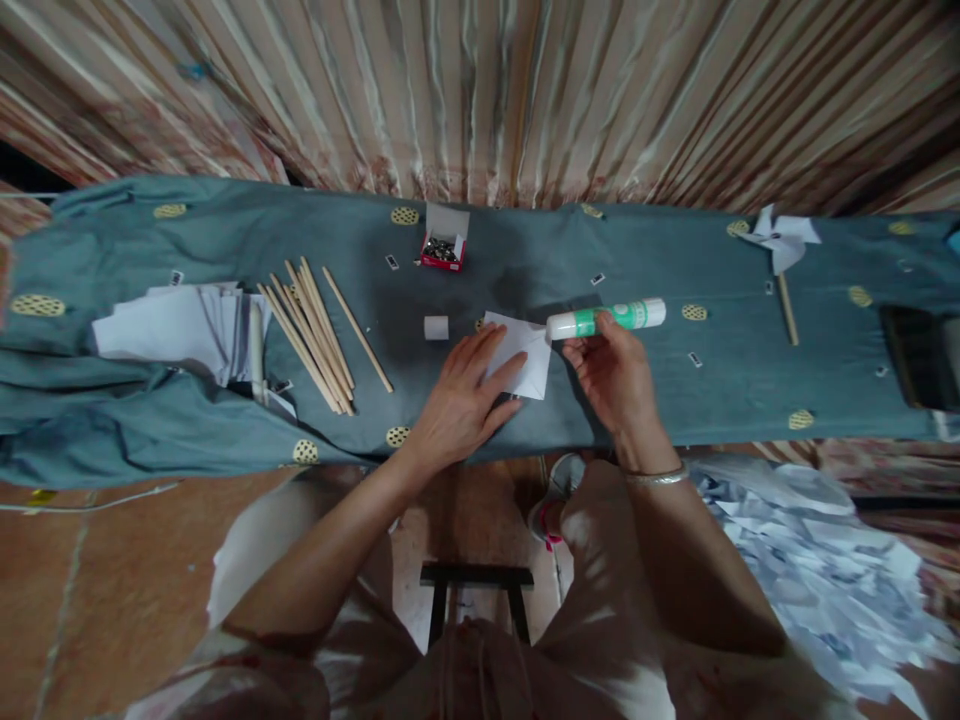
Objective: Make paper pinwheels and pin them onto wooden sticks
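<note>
A folded piece of white paper [534, 362] lies on the cloth-covered table in front of me. My left hand [469, 390] rests on its left part, fingers spread and pressing it flat. In my right hand [615, 370] is a green and white glue stick [636, 315], held nearly level between thumb and fingers. Its left end is at the paper's upper right corner; whether it touches cannot be made out. A small white cap [436, 328] sits on the cloth to the left of the paper.
Several wooden sticks [311, 335] and a stack of white paper [176, 325] lie at the left. A small red box of metal pins [442, 250] stands open behind. At the right are a paper pinwheel [784, 245] and a dark object [919, 355]. Paper pinwheels or scraps [817, 570] are heaped below.
</note>
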Demonstrator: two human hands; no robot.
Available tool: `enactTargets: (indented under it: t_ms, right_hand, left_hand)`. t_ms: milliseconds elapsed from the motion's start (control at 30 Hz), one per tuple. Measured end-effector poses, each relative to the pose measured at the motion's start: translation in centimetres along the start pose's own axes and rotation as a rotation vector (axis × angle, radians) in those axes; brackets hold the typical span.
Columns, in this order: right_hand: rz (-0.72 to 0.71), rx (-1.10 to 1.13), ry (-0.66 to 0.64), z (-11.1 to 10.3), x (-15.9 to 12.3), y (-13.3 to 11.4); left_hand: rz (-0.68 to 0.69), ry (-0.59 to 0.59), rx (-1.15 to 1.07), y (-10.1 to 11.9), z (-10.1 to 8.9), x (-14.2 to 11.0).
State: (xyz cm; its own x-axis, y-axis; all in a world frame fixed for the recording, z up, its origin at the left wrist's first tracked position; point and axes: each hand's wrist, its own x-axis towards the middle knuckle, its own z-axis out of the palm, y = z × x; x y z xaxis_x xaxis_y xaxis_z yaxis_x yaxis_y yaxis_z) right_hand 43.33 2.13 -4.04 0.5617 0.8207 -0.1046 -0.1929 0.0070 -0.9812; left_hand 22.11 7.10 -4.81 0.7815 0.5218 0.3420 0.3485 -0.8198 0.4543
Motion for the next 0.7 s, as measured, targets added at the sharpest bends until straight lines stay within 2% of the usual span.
enactTargets:
  t_ms: [133, 300, 500, 600, 700]
  right_hand:
    - [0.070, 0.075, -0.052, 0.2, -0.4, 0.0]
    - [0.182, 0.165, -0.095, 1.6, -1.5, -0.3]
    - [0.219, 0.210, -0.163, 2.7, -2.7, -0.3]
    - [0.222, 0.246, -0.155, 2.9, -2.8, -0.2]
    - [0.215, 0.261, -0.156, 3.1, -3.0, -0.2]
  left_hand:
    - [-0.179, 0.150, 0.085, -2.6, -1.8, 0.2]
    - [-0.319, 0.107, 0.080, -5.0, -2.1, 0.1]
    - [-0.353, 0.183, -0.153, -3.2, -2.0, 0.0]
    - [-0.356, 0.213, -0.279, -2.0, -1.8, 0.0]
    - [-0.342, 0.227, -0.315, -1.3, -1.6, 0.0]
